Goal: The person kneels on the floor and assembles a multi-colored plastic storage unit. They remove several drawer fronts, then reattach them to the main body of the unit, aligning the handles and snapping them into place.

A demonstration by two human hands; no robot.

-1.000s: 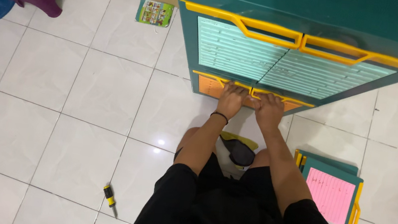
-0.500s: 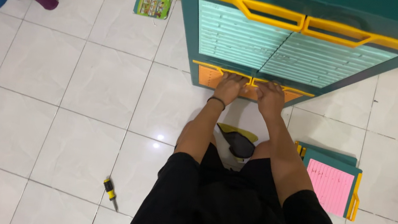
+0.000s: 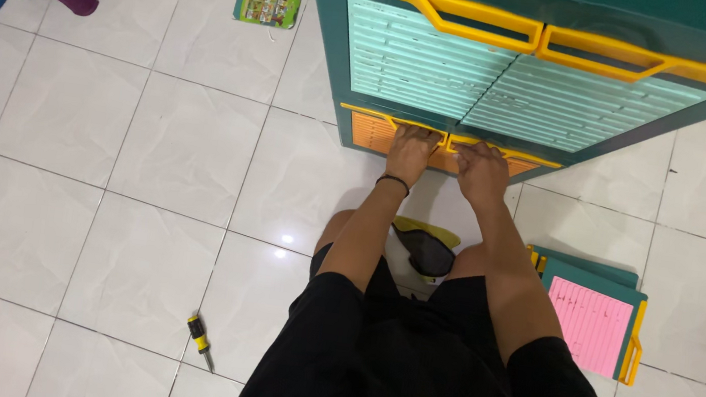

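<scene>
While the green cabinet point(image 3: 546, 88) stands above them, the left hand point(image 3: 411, 150) and right hand point(image 3: 481, 167) each grip closed on the orange drawer point(image 3: 375, 131).

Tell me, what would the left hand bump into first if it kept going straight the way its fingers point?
The left hand already lies on the orange plastic drawer front at the bottom of the green plastic cabinet. Going on, it would likely press that drawer front.
</scene>
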